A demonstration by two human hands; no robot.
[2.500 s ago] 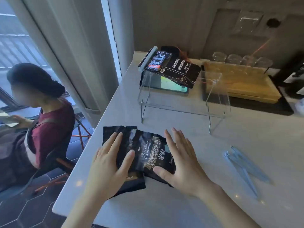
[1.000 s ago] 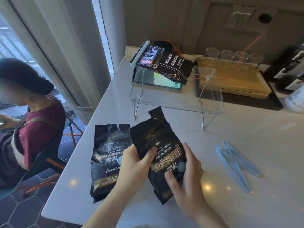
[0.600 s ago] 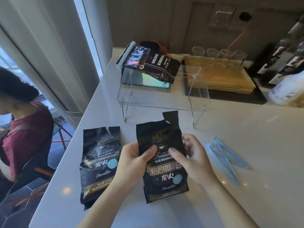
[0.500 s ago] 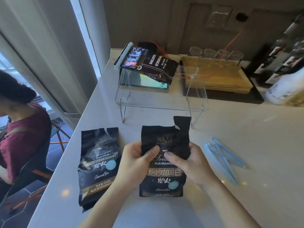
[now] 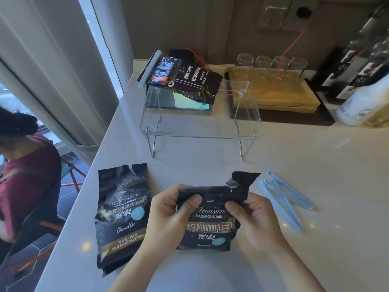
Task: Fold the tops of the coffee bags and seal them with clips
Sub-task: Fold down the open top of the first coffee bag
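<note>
A person at a pale counter (image 5: 315,157) holds a black coffee bag (image 5: 208,226) upright near the counter's front edge, its top being bent over toward them in what looks like the first fold. The left hand (image 5: 168,216) and right hand (image 5: 250,218) each pinch an upper corner of the bag, thumbs on the printed front, other fingers behind it. A torn flap at the bag's top right stands loose above the crease; whether the fold lies flat all the way across is hard to tell from this angle. A second coffee bag (image 5: 121,213) lies flat by the counter's left edge, its top unfolded. Two pale blue clips (image 5: 284,199) rest crossed on the counter just to the right of the hands, untouched. The fold probably needs pressing down and tucking the flap, then one hand must keep it pinned while the other reaches right for a clip.
</note>
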